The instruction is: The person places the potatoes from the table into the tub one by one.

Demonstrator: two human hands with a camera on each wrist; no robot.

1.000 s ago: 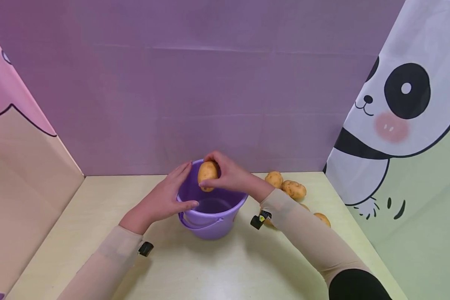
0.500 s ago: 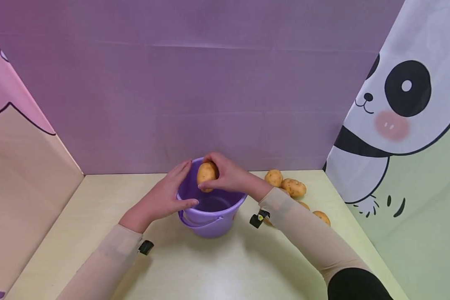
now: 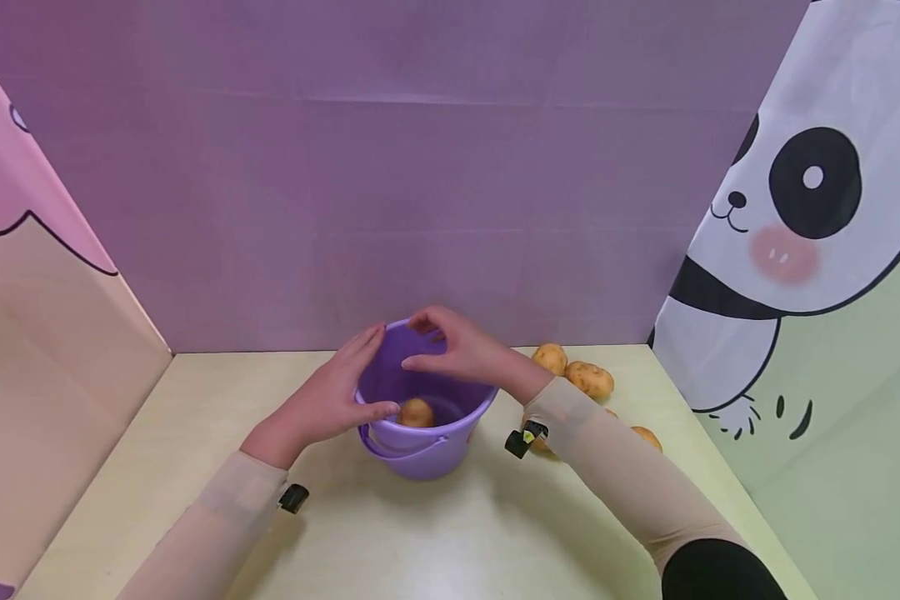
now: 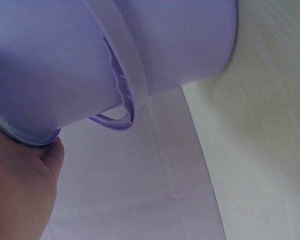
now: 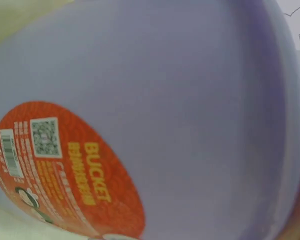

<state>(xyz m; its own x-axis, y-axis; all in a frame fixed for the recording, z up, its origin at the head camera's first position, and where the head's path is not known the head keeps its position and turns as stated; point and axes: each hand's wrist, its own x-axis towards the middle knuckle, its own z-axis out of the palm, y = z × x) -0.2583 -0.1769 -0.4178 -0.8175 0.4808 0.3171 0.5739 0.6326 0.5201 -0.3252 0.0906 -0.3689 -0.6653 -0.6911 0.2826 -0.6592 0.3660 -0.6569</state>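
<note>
A purple bucket stands upright on the table, its handle hanging down at the front. Along its left rim lies my left hand, fingers straight and thumb stretched over the front rim; the left wrist view also shows this hand right at the rim. Over the bucket's mouth, my right hand has its fingers and thumb spread apart with nothing between them. One potato lies inside the bucket, partly hidden by the front rim. The right wrist view is filled by the bucket's side with a red label.
Right of the bucket lie several potatoes, some partly hidden by the right forearm. A purple backdrop rises behind the pale table. Printed panels flank it, the right one bearing a panda.
My right hand has let go of the potato, which has dropped from above the mouth to the bucket's inside. Both hands have stayed nearly in place.
</note>
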